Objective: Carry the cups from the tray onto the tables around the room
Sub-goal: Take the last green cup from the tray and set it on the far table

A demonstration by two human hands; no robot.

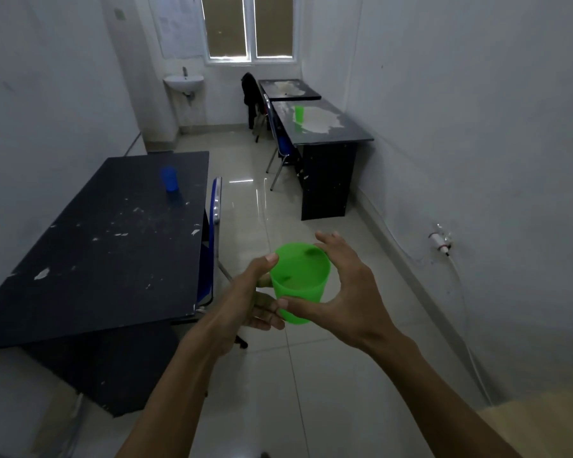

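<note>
We held the green cup (300, 282) upright between both hands: left hand (245, 300) curled round it, right hand (341, 292) pinching loosely. It could slip before reaching the twelve-o'clock worktop (290, 89).

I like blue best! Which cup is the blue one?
The blue cup stands on the big dark table at left. The other two are green: one on the far table, one held in both hands.

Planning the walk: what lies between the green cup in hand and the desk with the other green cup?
In the head view, only bare tiled floor lies between the held green cup and the desk; a blue chair stands at its left.
</note>
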